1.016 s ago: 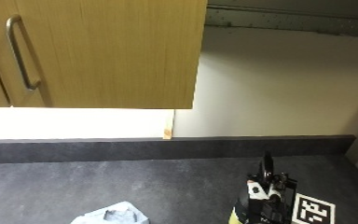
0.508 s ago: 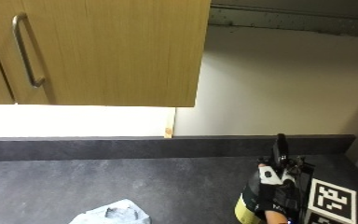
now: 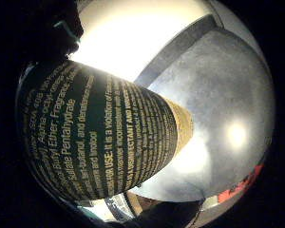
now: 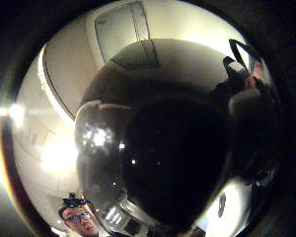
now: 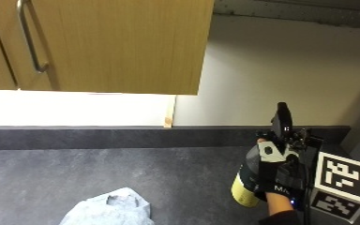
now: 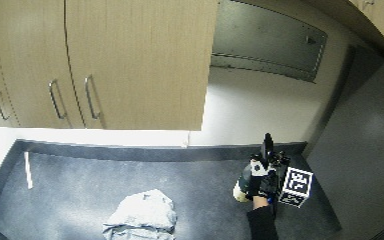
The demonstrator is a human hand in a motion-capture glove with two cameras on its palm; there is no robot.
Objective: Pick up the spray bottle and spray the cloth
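Observation:
In the outside view my gloved right hand (image 5: pixel 275 176) grips a dark spray bottle (image 5: pixel 250 180) with a yellow base, over the right side of the dark countertop (image 5: pixel 168 183). The bottle leans a little, and its black trigger head (image 5: pixel 283 121) points up above my fingers. A crumpled pale blue cloth (image 5: pixel 108 209) lies on the counter to the left, well apart from the bottle. The wide view shows the same hand (image 6: pixel 258 182), bottle (image 6: pixel 244 184) and cloth (image 6: pixel 142 214). The bottle's printed label (image 3: pixel 99 137) fills the little finger side view, and its dark body (image 4: pixel 172 163) fills the thumb side view.
Wooden wall cabinets (image 5: pixel 111 42) with metal handles hang over the back of the counter. A dark upstand (image 5: pixel 105 137) runs along the wall. A white strip (image 6: pixel 27 170) lies near the counter's left end. A tall dark panel (image 6: pixel 365 150) stands at the right.
My hand has risen with the spray bottle and moved a little to the right. The outside camera has shifted too. The cloth has stayed where it was.

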